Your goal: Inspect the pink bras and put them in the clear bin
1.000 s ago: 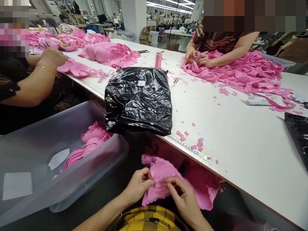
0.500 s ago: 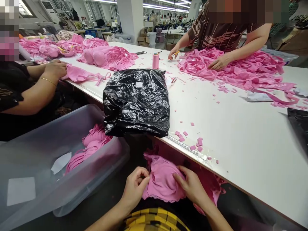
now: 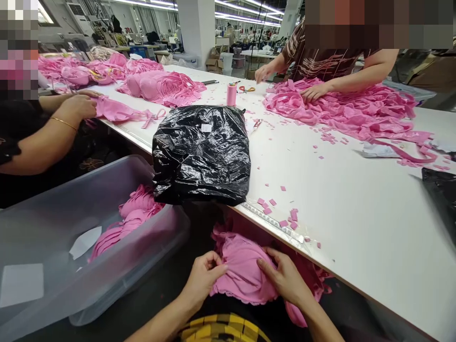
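Note:
A pink padded garment piece with a lace edge (image 3: pixel 242 271) lies in my lap, below the edge of the white table (image 3: pixel 356 218). My left hand (image 3: pixel 203 278) pinches its left side with curled fingers. My right hand (image 3: pixel 285 278) grips its right side, thumb and fingers pressed into the cloth. More pink fabric (image 3: pixel 309 278) bunches under and to the right of my right hand. A yellow and black checked cloth (image 3: pixel 224 330) shows at the bottom between my forearms.
A bulging black plastic bag (image 3: pixel 203 152) sits at the table's near edge. A clear bin (image 3: pixel 53 228) holding pink pieces (image 3: pixel 131 218) stands at my left. Two other people handle pink garments at left (image 3: pixel 117 111) and across (image 3: pixel 349 109). Pink scraps (image 3: pixel 281 216), thread spool (image 3: pixel 231 93), scissors (image 3: pixel 246 88).
My hands have shifted on the pink piece: the right moved left onto its cup and both now grip it closer together. The person across put down the scissors.

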`<action>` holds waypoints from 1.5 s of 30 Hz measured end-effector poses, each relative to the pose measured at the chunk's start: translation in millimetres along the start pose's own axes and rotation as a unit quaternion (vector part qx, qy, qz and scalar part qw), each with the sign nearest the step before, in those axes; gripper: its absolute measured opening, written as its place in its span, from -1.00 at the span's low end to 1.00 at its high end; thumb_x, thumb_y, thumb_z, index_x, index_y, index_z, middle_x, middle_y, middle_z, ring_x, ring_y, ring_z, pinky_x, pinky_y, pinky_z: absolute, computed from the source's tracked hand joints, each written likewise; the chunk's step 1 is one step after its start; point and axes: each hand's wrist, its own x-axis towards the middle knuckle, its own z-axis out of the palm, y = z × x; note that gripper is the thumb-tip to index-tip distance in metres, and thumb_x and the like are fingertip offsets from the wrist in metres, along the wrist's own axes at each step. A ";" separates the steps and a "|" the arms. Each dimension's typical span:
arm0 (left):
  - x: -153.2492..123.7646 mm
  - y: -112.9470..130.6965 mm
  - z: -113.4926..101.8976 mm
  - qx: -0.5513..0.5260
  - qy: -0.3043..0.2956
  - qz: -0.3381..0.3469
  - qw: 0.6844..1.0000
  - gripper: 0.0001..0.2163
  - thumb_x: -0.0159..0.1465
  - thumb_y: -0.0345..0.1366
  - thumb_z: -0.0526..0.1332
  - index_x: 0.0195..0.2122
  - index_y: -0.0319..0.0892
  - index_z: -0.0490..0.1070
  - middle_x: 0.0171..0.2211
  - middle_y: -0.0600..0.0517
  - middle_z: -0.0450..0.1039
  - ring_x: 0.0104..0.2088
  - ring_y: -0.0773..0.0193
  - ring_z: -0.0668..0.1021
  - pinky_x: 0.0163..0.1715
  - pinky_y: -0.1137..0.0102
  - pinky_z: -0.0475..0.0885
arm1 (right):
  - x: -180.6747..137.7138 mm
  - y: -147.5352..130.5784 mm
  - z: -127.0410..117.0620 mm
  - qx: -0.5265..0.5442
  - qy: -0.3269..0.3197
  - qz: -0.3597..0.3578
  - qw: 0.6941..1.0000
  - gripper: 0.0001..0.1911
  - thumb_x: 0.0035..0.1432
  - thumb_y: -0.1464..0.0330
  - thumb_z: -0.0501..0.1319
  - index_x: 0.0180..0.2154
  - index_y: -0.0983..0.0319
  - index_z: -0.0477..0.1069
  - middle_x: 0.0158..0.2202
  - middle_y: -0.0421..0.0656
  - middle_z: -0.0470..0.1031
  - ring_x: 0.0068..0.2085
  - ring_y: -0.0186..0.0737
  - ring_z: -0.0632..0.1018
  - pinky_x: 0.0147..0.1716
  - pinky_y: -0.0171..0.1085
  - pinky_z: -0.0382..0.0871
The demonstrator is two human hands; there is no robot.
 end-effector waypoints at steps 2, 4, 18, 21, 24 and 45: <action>-0.2 2.9 0.8 -0.023 0.001 0.013 1.000 -0.69 -0.10 -0.20 0.41 -0.46 -0.23 0.33 -0.53 0.13 0.30 -0.50 0.41 0.32 -0.47 0.52 0.22 | 0.1 -3.7 -0.6 0.013 -0.006 -0.016 1.000 -0.65 0.15 0.15 0.09 -0.21 0.28 0.43 -0.18 -0.01 0.52 -0.16 0.01 0.51 -0.14 -0.14 0.34; 1.3 6.9 1.5 -0.044 -0.029 0.019 0.998 -0.65 -0.11 -0.20 0.41 -0.35 -0.23 0.37 -0.44 0.07 0.40 -0.41 0.34 0.41 -0.36 0.46 0.31 | 0.1 -7.4 -1.3 0.027 -0.009 -0.030 0.999 -0.69 0.16 0.18 0.08 -0.27 0.28 0.43 -0.26 -0.06 0.53 -0.24 -0.04 0.50 -0.22 -0.18 0.35; 0.5 24.0 -5.4 0.200 -0.055 0.048 0.977 -0.64 0.01 -0.01 0.29 -0.34 -0.22 0.55 -0.30 -0.10 0.56 -0.14 -0.06 0.51 -0.02 0.23 0.35 | -7.4 -13.6 1.1 -0.095 -0.012 -0.037 0.995 -0.97 -0.01 0.45 0.19 -0.46 0.24 0.41 -0.52 -0.30 0.41 -0.45 -0.31 0.38 -0.49 -0.39 0.11; 7.5 23.5 -15.2 0.208 -0.059 0.040 0.976 -0.59 0.01 0.02 0.29 -0.29 -0.24 0.54 -0.27 -0.10 0.57 -0.09 -0.11 0.50 0.02 0.19 0.33 | -12.2 -17.8 -1.0 -0.143 -0.003 -0.051 0.988 -0.90 0.06 0.36 0.19 -0.36 0.23 0.45 -0.49 -0.26 0.46 -0.45 -0.30 0.42 -0.48 -0.39 0.17; 12.1 19.5 -25.2 0.183 -0.090 0.014 0.979 -0.53 0.03 0.02 0.27 -0.20 -0.28 0.51 -0.20 -0.13 0.55 -0.06 -0.11 0.48 0.06 0.12 0.30 | -27.2 -15.2 -12.5 -0.196 0.051 -0.086 0.975 -0.71 0.13 0.37 0.16 -0.08 0.20 0.40 -0.18 -0.14 0.52 -0.19 -0.20 0.49 -0.21 -0.31 0.29; 35.3 -9.9 -40.6 0.331 -0.091 0.059 0.937 -0.62 0.15 -0.01 0.15 -0.50 -0.28 0.45 -0.56 -0.03 0.46 -0.49 0.18 0.50 -0.47 0.39 0.38 | -98.1 109.1 -19.6 -0.099 0.330 0.115 0.932 -0.61 0.08 0.12 0.06 -0.27 0.29 0.45 -0.21 0.07 0.55 -0.18 -0.03 0.56 -0.24 -0.25 0.46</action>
